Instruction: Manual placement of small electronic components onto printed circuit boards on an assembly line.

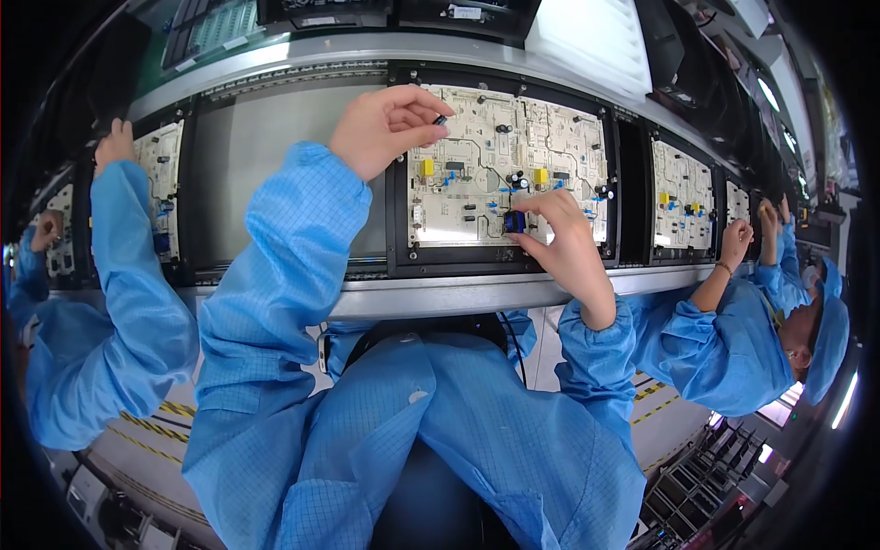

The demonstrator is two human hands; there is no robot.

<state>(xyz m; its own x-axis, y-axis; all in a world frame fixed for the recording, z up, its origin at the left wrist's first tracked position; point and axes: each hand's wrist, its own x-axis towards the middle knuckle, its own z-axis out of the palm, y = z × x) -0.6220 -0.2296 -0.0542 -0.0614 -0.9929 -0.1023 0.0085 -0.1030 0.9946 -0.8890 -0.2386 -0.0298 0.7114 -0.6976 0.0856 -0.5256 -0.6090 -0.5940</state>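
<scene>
A cream circuit board (446,234) lies in a black frame (400,183) on the line in front of me, fitted with several small parts. My left hand (390,128) is over its upper left corner, thumb and fingers pinching a small black cylindrical capacitor (440,120). Near the lower middle of the board, my right hand (561,234) has thumb and forefinger round a dark blue block-shaped component (514,222), which stands on the board. Yellow block components (427,168) and black capacitors (503,129) stand elsewhere on the board.
A metal rail (449,295) runs along the near edge. Another populated board (681,197) is at right, beside a co-worker (733,321); a second co-worker's arm (128,247) reaches over a board at left. White trays (587,55) and black bins (467,14) stand behind the line.
</scene>
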